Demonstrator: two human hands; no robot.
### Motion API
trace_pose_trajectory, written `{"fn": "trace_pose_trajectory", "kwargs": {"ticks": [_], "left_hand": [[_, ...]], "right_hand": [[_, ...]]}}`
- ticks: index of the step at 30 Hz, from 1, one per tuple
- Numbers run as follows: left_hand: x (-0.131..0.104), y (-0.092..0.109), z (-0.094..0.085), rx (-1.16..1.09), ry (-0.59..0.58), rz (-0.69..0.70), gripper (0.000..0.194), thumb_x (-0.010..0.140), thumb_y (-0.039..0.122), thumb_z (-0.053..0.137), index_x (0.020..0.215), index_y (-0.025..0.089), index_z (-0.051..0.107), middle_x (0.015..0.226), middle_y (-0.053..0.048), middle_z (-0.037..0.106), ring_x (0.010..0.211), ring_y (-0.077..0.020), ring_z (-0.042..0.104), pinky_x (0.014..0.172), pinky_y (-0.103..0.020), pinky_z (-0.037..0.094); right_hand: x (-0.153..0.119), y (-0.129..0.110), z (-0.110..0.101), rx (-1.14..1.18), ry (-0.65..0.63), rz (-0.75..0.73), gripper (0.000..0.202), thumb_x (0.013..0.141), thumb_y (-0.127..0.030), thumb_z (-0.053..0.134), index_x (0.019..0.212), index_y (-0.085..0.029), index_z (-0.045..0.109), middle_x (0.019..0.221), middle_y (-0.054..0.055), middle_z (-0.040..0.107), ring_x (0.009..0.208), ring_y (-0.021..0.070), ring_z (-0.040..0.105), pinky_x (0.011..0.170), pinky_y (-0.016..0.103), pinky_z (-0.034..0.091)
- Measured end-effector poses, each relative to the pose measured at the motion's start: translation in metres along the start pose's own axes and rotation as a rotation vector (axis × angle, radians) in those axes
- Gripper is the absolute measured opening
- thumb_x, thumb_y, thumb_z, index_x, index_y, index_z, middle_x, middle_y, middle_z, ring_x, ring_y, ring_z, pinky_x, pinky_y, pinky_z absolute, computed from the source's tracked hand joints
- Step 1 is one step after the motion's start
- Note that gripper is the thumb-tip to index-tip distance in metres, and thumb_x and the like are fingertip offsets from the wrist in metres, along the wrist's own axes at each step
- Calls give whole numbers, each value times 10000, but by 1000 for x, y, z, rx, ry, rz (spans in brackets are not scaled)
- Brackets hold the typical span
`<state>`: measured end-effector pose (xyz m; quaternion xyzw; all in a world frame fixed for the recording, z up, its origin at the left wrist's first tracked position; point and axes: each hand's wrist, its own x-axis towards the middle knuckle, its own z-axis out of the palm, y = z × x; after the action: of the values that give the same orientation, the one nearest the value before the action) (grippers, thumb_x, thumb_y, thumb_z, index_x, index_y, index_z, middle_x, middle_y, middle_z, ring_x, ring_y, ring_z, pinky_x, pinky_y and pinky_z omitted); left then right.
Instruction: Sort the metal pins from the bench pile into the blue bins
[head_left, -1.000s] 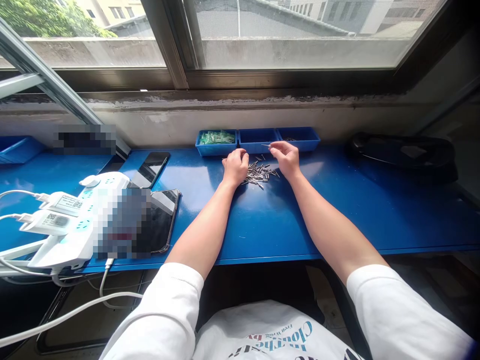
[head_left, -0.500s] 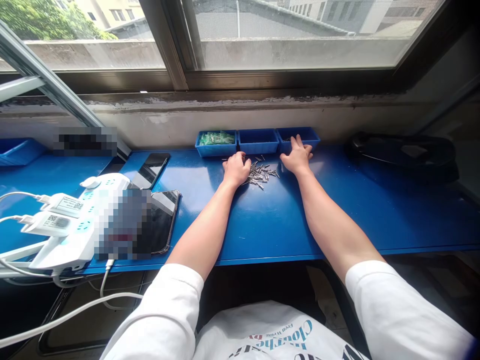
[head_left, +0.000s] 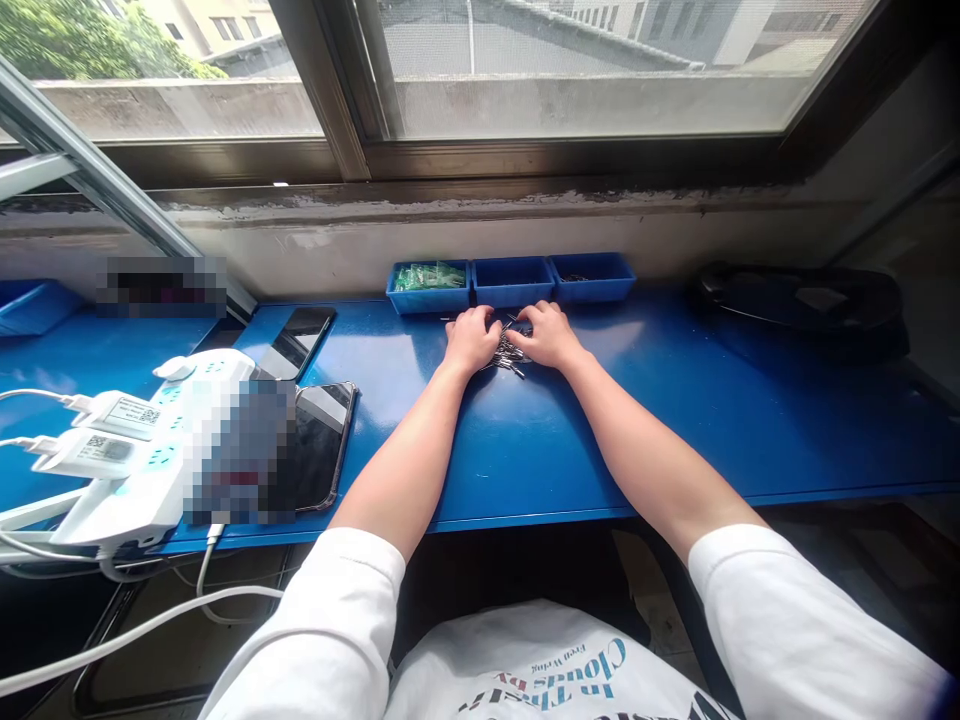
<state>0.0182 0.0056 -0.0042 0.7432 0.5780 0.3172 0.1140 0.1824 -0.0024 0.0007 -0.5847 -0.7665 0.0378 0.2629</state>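
Note:
A loose pile of small, thin metal pins (head_left: 510, 362) lies on the blue tabletop (head_left: 525, 450). My left hand (head_left: 471, 340) rests at the pile's left side, its fingers curved and a gap between thumb and forefinger. From the right, my right hand (head_left: 549, 336) reaches over the pile, thumb and fingers apart, and covers part of it. Anything under the fingertips is hidden. Behind my hands stand a blue bin with green packets (head_left: 429, 276), a middle blue bin (head_left: 513, 296) and a right blue bin (head_left: 594, 290) with a few small dark pieces inside.
At left are a white power strip (head_left: 187, 410) with plugged chargers and cables, a phone (head_left: 304, 335) and a larger dark device (head_left: 326, 440). A dark bulky object (head_left: 802, 310) lies at the right. A window frame (head_left: 570, 157) rises behind the wall ledge.
My right hand has moved left and toward me, from the right bin to the pile of pins. My left hand stays at the pile. The view has shifted slightly.

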Motion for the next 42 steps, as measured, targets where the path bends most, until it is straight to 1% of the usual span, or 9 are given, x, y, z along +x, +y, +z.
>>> {"fn": "trace_pose_trajectory", "kwargs": {"ticks": [3, 8, 15, 23, 29, 33, 36, 39, 42], "left_hand": [[0, 0, 0, 14, 24, 6, 244, 846, 318, 468, 1036, 250, 605, 1077, -79, 646, 1068, -281, 555, 939, -462, 393], [-1, 0, 2, 26, 61, -2, 278, 844, 312, 474, 1085, 246, 598, 1204, -98, 582, 1157, -290, 502, 977, -458, 376], [1, 0, 4, 74, -85, 41, 411, 873, 404, 440, 1237, 239, 536, 1369, -102, 500, 1290, -296, 402, 1063, -503, 277], [-5, 10, -6, 146, -144, 53, 385, 923, 397, 321, 1183, 266, 573, 1285, -42, 576, 1229, -250, 450, 1041, -445, 292], [-6, 13, -7, 183, -47, 29, 393, 917, 411, 352, 1192, 239, 575, 1317, -57, 544, 1240, -237, 440, 1041, -394, 303], [-4, 11, -6, 167, -150, 41, 511, 916, 505, 319, 1295, 220, 511, 1417, -67, 457, 1327, -239, 362, 1094, -401, 249], [-3, 11, -7, 130, -221, 101, 499, 923, 516, 294, 1229, 236, 572, 1353, -52, 532, 1289, -236, 418, 1089, -406, 264], [-5, 11, -10, 66, -230, 183, 432, 923, 465, 342, 1138, 229, 632, 1254, -45, 611, 1205, -226, 503, 1040, -358, 342], [-6, 11, -12, -18, -219, 204, 378, 898, 415, 430, 1145, 207, 626, 1197, -57, 642, 1112, -216, 570, 953, -308, 424]], "right_hand": [[-1, -3, 3, -13, -39, -10, 313, 787, -449, 562, 920, -180, 650, 961, 121, 609, 954, 291, 515, 855, 421, 409], [0, -3, 1, 37, -85, -63, 234, 811, -389, 541, 849, -192, 663, 907, 84, 626, 888, 235, 537, 804, 354, 410], [0, -2, 2, 90, -57, -133, 225, 831, -312, 508, 823, -197, 702, 858, 67, 611, 811, 186, 551, 711, 285, 415], [1, 5, 10, 229, 24, -194, 199, 812, -269, 544, 783, -182, 719, 850, 63, 617, 772, 166, 575, 706, 270, 448], [1, 6, 9, 364, 146, -126, 159, 786, -276, 584, 730, -170, 689, 797, 46, 608, 690, 147, 565, 662, 274, 460], [0, 4, 4, 433, 216, -104, 191, 816, -310, 564, 783, -176, 696, 772, 40, 609, 671, 142, 548, 647, 276, 455], [1, 4, 1, 529, 243, -43, 217, 817, -358, 569, 798, -179, 690, 765, 35, 624, 662, 141, 552, 644, 281, 459], [2, 6, 0, 669, 241, 41, 227, 790, -396, 597, 779, -180, 666, 730, 25, 648, 659, 149, 578, 644, 290, 467], [4, 6, -1, 847, 181, 101, 226, 728, -405, 657, 761, -181, 638, 671, 13, 648, 560, 137, 570, 552, 283, 455]]}}
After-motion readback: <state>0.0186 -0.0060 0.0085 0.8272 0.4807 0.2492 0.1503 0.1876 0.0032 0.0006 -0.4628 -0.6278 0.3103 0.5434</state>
